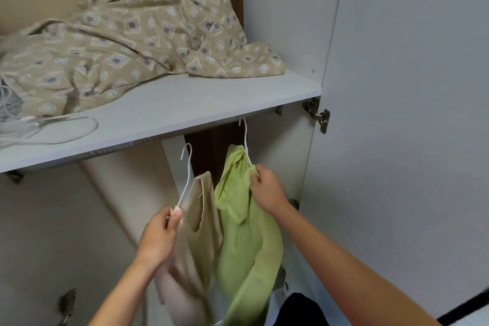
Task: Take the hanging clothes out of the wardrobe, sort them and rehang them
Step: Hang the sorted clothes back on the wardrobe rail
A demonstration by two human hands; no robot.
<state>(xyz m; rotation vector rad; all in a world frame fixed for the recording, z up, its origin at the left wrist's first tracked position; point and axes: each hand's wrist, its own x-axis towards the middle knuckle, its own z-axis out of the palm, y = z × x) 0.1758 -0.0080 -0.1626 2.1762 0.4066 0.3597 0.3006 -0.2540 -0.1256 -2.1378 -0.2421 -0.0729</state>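
My left hand (158, 235) grips the shoulder of a white wire hanger (186, 174) that carries a beige garment (195, 241); its hook is free in the air below the shelf. My right hand (267, 188) pinches the shoulder of a second white hanger (246, 140) bearing a light green shirt (246, 241). That hanger's hook reaches up under the shelf edge, where the rail is hidden. The two garments hang side by side and touch.
A white wardrobe shelf (185, 108) holds a crumpled beige patterned bedsheet (137, 34) and spare white hangers (53, 127) at the left. The open wardrobe door (410, 113) stands at the right with a metal hinge (317, 115). A white side panel is at the left.
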